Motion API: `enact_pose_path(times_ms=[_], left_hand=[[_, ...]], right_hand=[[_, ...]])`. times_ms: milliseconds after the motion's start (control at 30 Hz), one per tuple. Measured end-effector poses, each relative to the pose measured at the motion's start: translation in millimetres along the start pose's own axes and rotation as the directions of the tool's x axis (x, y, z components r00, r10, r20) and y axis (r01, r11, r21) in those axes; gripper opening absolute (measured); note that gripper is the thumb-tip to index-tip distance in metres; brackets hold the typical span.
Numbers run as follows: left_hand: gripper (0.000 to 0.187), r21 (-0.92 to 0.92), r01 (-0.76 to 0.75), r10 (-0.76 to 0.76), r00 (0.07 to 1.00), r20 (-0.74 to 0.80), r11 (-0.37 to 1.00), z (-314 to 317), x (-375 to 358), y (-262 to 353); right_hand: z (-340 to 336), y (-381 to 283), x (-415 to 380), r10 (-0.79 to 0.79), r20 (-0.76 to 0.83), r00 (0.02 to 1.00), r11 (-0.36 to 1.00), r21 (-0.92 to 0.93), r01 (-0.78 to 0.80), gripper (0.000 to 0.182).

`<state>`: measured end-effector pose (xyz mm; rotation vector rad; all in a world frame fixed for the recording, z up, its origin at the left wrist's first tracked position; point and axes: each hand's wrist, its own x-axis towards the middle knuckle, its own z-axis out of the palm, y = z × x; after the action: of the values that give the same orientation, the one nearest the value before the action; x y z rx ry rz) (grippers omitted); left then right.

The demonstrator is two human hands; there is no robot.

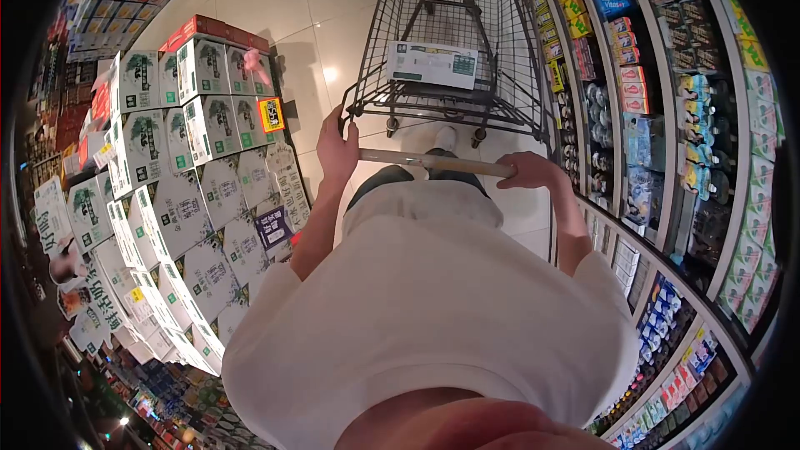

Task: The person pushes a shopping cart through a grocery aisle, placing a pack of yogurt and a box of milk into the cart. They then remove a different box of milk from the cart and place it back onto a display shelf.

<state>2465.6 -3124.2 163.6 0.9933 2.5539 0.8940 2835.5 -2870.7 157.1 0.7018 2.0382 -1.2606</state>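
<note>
A metal shopping cart stands in front of me, with one white box with green print in it, near the handle end. My left hand is closed on the left end of the cart's handle bar, next to the frame corner. At the bar's right end, my right hand wraps round it. Both forearms are bare below white sleeves.
Stacked white cartons with green print rise on the left, with red boxes at their far end. Shelves of packaged drinks run along the right. Pale floor tiles show between them.
</note>
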Motion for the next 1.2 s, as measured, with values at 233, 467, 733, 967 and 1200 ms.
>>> enact_pose_path(times_ms=[233, 467, 733, 967, 1200], left_hand=[[0.052, 0.088, 0.049, -0.047, 0.999, -0.016, 0.995, 12.6, 53.6, 12.1], [0.046, 0.039, 0.080, -0.076, 0.991, -0.109, 0.996, 19.8, 128.4, 20.1], [0.042, -0.007, 0.043, -0.044, 0.984, -0.170, 0.999, 18.7, 224.8, 5.4], [0.036, -0.051, 0.036, -0.048, 0.968, -0.248, 0.998, 11.8, 283.3, 6.4], [0.031, -0.124, 0.041, -0.077, 0.949, -0.306, 0.991, 12.4, 308.7, 12.9]], right_hand=[[-49.8, 14.5, 36.6, -0.104, -0.054, 0.993, 0.994, -0.048, 0.102, 0.071], [-107.7, 1.6, 75.7, -0.093, -0.195, 0.976, 0.992, -0.102, 0.074, 0.081], [-189.4, -54.3, 107.1, -0.045, -0.084, 0.995, 0.994, -0.101, 0.036, 0.090], [-226.3, -65.9, 151.6, -0.035, -0.127, 0.991, 0.990, -0.142, 0.017, 0.087], [-287.9, -120.7, 158.4, -0.081, -0.053, 0.995, 0.996, 0.025, 0.083, 0.066]])
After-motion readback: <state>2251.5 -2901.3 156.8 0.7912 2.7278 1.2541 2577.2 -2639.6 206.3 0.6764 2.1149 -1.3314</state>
